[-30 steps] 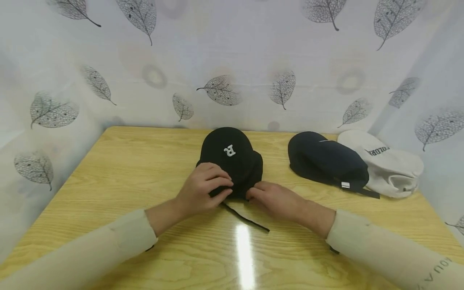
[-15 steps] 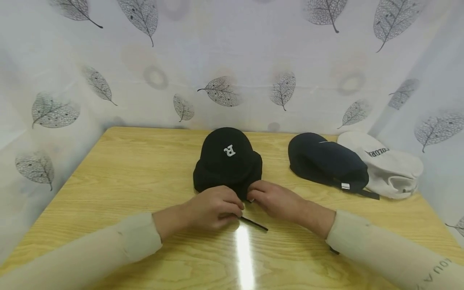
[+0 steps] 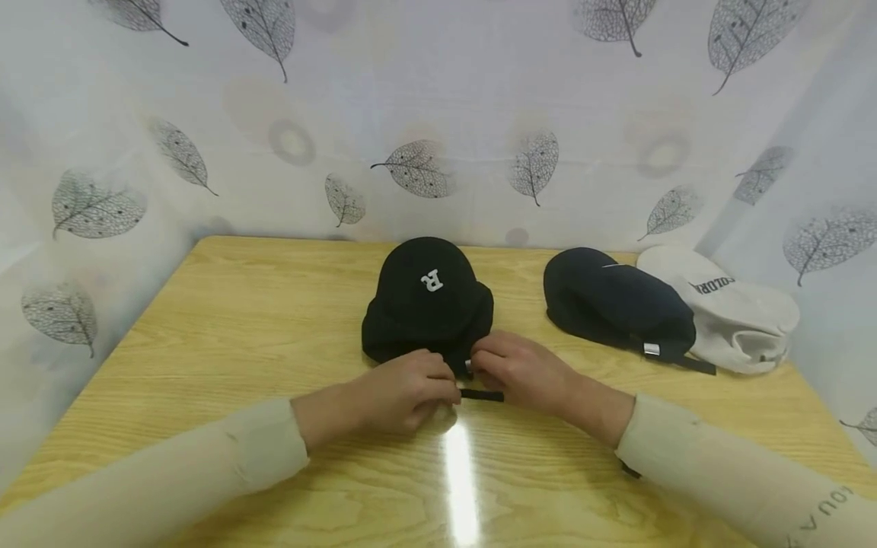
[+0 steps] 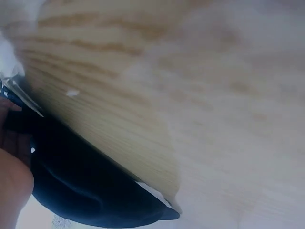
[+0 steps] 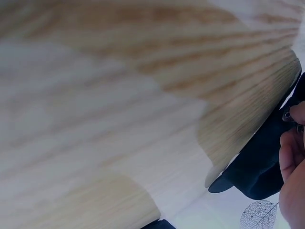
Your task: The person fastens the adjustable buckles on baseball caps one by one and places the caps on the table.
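Note:
A black cap with a white letter R sits at the middle of the table, its strap side toward me. My left hand pinches the cap's black strap, whose free end points right. Beside it, my right hand holds the small metal buckle at the cap's back edge. In the left wrist view the dark cap lies past my left hand. The right wrist view has my right hand at the buckle; fingertips are partly hidden.
A navy cap with a metal buckle lies to the right on the wooden table, overlapping a white cap. Behind the table hangs a pale leaf-patterned curtain.
My left hand has moved from the cap's left side down and right to the strap. The strap's free end has swung up toward my right hand, which stays at the buckle.

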Motion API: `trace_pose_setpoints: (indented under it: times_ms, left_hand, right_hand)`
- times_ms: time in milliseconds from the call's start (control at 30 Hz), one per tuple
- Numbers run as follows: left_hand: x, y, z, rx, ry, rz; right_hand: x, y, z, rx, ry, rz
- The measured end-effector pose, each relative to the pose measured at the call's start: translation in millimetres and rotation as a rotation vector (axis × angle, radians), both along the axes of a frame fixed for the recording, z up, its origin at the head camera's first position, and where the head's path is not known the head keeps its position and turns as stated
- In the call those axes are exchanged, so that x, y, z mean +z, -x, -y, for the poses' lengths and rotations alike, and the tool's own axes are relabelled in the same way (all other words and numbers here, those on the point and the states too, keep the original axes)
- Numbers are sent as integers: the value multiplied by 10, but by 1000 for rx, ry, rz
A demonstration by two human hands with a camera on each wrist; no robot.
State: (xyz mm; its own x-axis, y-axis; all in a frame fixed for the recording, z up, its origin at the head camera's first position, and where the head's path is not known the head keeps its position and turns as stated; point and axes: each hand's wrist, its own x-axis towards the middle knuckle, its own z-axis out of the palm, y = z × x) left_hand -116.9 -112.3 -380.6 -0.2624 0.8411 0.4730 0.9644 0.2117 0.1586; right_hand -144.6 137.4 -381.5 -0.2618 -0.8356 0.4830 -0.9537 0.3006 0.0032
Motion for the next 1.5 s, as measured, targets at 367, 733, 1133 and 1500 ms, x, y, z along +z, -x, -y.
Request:
trace_pose_setpoints:
  times_ms: [367, 733, 1133, 1500]
  left_hand:
    - [53, 2, 152, 163, -237, -84]
    - [26, -1, 412, 196, -225, -160]
    - [114, -131, 214, 370, -590, 185]
    - [85, -64, 169, 287, -460, 66]
  right_hand:
    - [43, 6, 26, -15, 66, -29]
    - [34, -2, 42, 17, 137, 5]
    - [42, -3, 38, 13, 162, 32]
    - [49, 5, 30, 17, 154, -7]
